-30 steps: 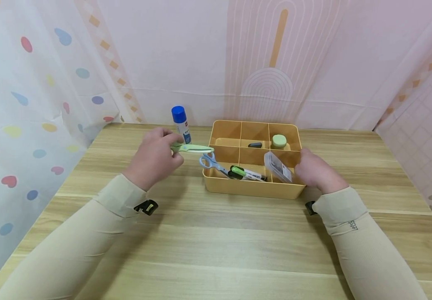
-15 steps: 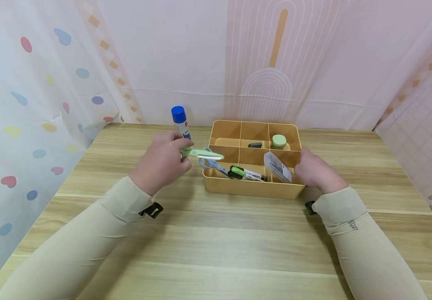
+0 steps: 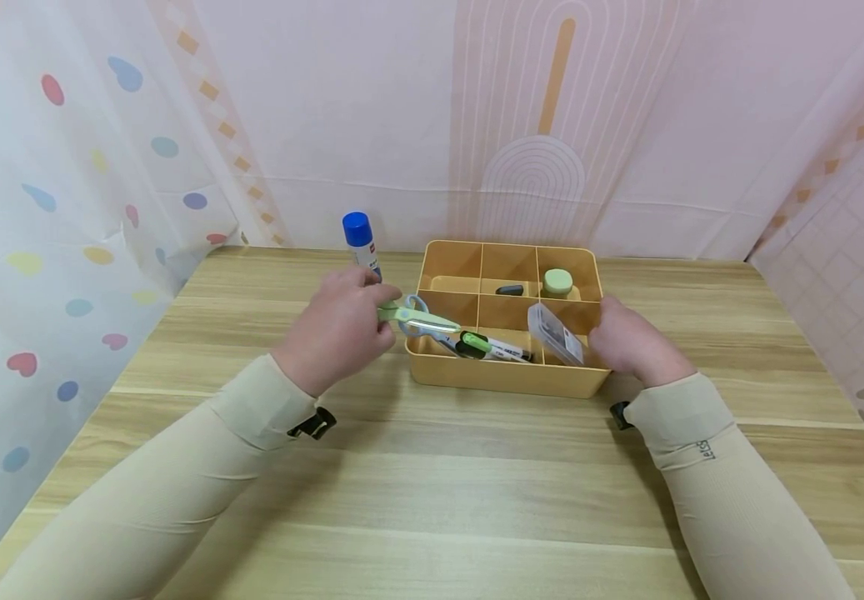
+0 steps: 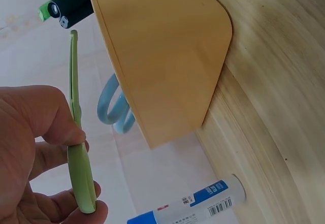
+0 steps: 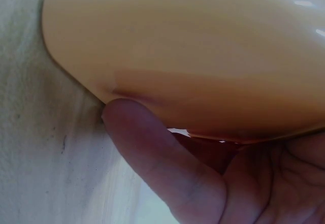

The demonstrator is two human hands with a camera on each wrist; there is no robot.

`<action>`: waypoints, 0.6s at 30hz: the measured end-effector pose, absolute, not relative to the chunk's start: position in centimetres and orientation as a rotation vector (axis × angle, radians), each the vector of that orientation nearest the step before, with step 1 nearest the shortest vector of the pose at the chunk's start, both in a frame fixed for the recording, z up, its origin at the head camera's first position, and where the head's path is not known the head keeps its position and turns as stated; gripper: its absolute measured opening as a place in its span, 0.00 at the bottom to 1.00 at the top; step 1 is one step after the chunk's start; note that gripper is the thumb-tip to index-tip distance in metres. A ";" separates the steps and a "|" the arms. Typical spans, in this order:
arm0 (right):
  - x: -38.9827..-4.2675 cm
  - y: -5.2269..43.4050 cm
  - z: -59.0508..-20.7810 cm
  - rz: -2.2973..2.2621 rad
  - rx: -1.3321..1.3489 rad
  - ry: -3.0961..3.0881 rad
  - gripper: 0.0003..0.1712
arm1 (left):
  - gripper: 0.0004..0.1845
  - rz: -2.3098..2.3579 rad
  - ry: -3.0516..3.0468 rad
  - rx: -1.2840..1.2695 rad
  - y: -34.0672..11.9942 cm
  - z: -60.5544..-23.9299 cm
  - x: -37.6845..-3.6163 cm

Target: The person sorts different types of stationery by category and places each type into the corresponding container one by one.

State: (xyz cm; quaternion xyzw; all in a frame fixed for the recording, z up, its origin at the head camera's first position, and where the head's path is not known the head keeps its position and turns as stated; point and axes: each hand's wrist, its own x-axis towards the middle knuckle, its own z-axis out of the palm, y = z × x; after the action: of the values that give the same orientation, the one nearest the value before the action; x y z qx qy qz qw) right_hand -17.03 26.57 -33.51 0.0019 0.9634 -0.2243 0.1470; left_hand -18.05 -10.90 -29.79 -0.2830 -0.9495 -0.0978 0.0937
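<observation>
My left hand (image 3: 337, 329) pinches a slim light green tool (image 3: 422, 318) between thumb and fingers; its tip reaches over the left front compartment of the orange divided box (image 3: 506, 379), just above the blue scissors (image 3: 411, 327). In the left wrist view the green tool (image 4: 77, 117) stands edge-on beside the box wall (image 4: 157, 46), with the blue scissors' handles (image 4: 112, 113) behind it. My right hand (image 3: 630, 342) grips the box's right side; the right wrist view shows its thumb (image 5: 152, 158) curled against the box wall (image 5: 193, 46).
In the box lie green-capped markers (image 3: 495, 346), a clear plastic case (image 3: 555, 333), a round green item (image 3: 557, 282) and a small black piece (image 3: 510, 290). A blue-capped glue stick (image 3: 360, 237) stands left of the box on the wooden table (image 3: 432, 483). Curtains enclose three sides.
My left hand has carried the green tool to the right and slightly down, from beside the glue stick to over the box's left front compartment. The right hand and box have stayed put.
</observation>
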 end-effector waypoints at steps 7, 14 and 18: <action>-17.1 26.6 -33.5 -0.649 0.004 2.778 0.34 | 0.21 -0.269 -2.817 -0.860 -10.5 -29.8 -17.8; -17.1 26.6 -33.6 -0.651 0.000 2.779 0.34 | 0.20 -0.223 -2.842 -0.852 -10.0 -29.8 -17.8; -17.1 26.6 -33.5 -0.662 0.015 2.768 0.35 | 0.19 -0.192 -2.855 -0.849 -9.8 -29.8 -17.7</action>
State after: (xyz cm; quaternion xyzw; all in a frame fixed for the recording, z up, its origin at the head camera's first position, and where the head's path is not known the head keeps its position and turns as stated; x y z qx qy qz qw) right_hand -17.09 26.57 -33.49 0.0053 0.9619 -0.2301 0.1473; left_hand -17.72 -9.81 -29.78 -0.2836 -0.9536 -0.0643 0.0782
